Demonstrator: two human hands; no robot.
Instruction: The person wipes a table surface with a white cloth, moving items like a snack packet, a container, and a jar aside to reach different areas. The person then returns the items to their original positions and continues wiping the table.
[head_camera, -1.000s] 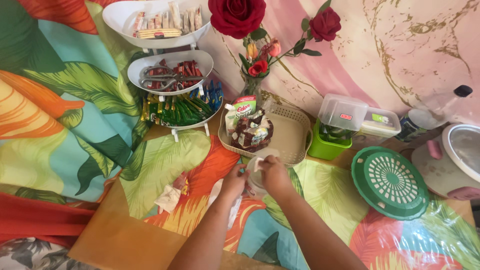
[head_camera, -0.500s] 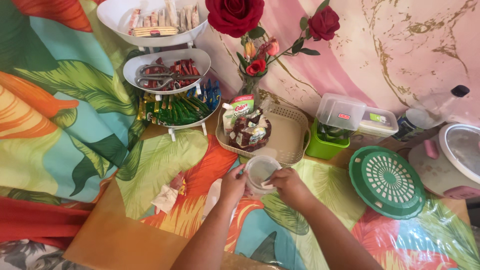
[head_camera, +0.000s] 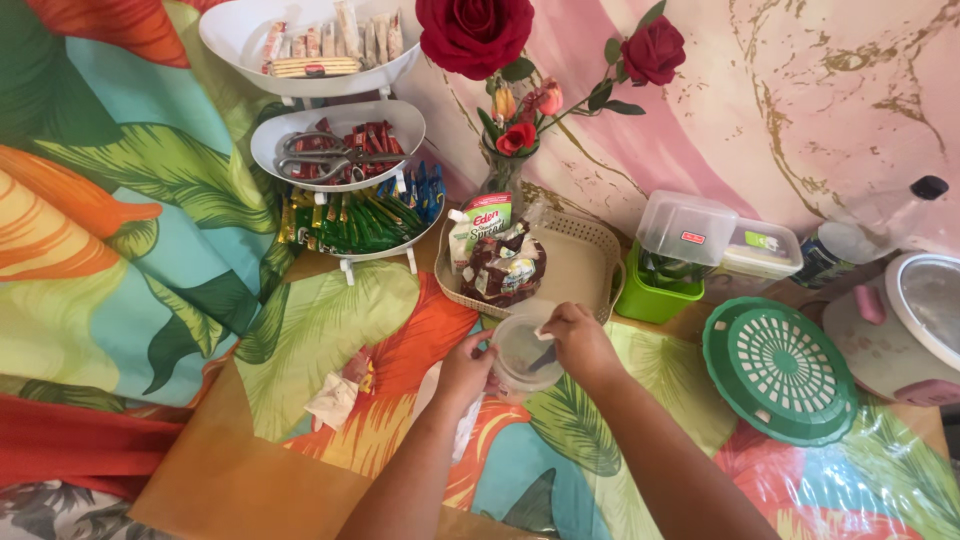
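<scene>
Head view: glossy leaf-print tablecloth (head_camera: 330, 330), pink marbled backdrop behind. Left hand (head_camera: 466, 366) grips the side of a small round translucent plastic cup (head_camera: 518, 350) at table centre, just in front of the beige slotted basket (head_camera: 585, 265). Right hand (head_camera: 578, 338) pinches a small white scrap over the cup rim. Round green perforated lid (head_camera: 780, 368) lies to the right.
</scene>
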